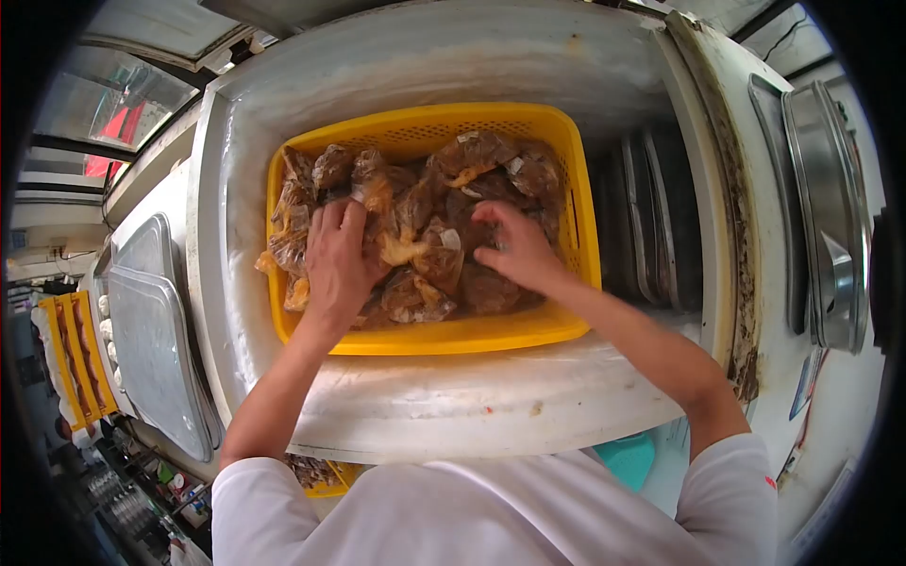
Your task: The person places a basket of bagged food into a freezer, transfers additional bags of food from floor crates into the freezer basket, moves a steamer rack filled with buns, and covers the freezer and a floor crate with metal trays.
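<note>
A yellow plastic basket (pixel 433 341) inside a frosted chest freezer is filled with knotted clear plastic bags (pixel 442 255) of brown food; I cannot tell what food it is. My left hand (pixel 338 255) lies over the bags on the left side of the basket, fingers stretched forward and touching them, with the fingertips partly hidden among them. On the right side, my right hand (pixel 519 250) hovers at the bags with thumb and fingers apart and nothing visible between them. Both forearms reach over the front wall of the freezer.
Thick ice coats the freezer wall (pixel 453 47). Metal trays (pixel 651 217) stand on edge right of the basket. Covered metal trays (pixel 151 349) lie outside at left, and steel pans (pixel 826 217) at right. A teal container (pixel 628 462) sits below the front edge.
</note>
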The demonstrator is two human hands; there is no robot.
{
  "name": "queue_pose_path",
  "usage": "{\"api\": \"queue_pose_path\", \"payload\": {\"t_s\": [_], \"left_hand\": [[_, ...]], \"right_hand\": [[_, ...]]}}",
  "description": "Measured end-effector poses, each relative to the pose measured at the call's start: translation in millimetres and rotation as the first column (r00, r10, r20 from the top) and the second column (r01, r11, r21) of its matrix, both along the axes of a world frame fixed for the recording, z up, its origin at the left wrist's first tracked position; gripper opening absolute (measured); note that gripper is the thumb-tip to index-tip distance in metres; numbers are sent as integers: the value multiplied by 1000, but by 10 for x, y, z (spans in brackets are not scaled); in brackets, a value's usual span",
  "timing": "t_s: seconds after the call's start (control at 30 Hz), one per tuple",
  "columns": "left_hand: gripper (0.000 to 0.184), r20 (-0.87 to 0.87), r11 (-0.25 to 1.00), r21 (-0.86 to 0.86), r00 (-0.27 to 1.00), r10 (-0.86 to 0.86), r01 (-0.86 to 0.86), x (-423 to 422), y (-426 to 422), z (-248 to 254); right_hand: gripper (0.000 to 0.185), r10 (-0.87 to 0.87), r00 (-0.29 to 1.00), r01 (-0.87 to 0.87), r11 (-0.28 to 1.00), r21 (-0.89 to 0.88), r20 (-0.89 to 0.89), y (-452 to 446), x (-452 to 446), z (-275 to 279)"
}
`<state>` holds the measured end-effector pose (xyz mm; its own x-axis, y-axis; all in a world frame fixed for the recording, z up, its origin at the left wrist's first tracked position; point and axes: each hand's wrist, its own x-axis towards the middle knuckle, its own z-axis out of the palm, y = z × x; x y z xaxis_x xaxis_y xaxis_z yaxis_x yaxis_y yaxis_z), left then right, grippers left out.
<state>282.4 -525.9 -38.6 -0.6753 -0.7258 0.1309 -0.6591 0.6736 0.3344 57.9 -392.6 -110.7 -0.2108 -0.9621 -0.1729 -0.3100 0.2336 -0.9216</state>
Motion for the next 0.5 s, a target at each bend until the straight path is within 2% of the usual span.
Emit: {"api": "queue_pose_path", "payload": {"t_s": [0.03,0.07,0.1,0.13,0.17,0.2,0.23,0.27,0.33,0.43,0.47,0.5], "left_hand": [[38,93,991,-118,994,-51,61,71,-85,-157],[38,91,991,-122,995,-46,57,155,-173,-449],[41,184,986,-122,978,-94,118,233,-258,-816],[43,274,977,-114,951,-141,178,274,-303,-996],[43,270,977,-120,953,-138,175,216,-277,-924],[44,216,972,-165,967,-133,170,91,-174,-774],[44,163,966,-201,978,-132,164,-50,-46,-615],[48,253,964,-157,952,-170,214,-207,41,-442],[49,301,940,162,892,-337,301,-471,266,-388],[54,472,928,218,799,-372,303,-707,405,-925],[56,546,935,216,759,-354,281,-736,413,-1109],[56,548,943,205,768,-332,261,-783,395,-1295]], "right_hand": [[45,2,1000,-2,1000,-3,-1,-7,-71,-44],[56,124,931,-72,984,161,-343,15,-154,-156],[67,280,734,-78,940,332,-619,36,-197,-271],[67,281,730,-82,941,329,-622,95,-165,-394],[76,375,651,-39,885,464,-660,185,-115,-524],[85,472,574,24,807,590,-669,258,-85,-595],[85,476,577,28,801,598,-663,273,-70,-580],[90,520,588,12,760,650,-619,236,-46,-525],[95,564,593,-12,719,694,-574,213,-68,-583],[94,569,624,-88,732,675,-536,145,-222,-807],[103,573,684,-96,683,724,-451,118,-234,-778],[111,572,735,-111,630,768,-363,79,-252,-746]]}}
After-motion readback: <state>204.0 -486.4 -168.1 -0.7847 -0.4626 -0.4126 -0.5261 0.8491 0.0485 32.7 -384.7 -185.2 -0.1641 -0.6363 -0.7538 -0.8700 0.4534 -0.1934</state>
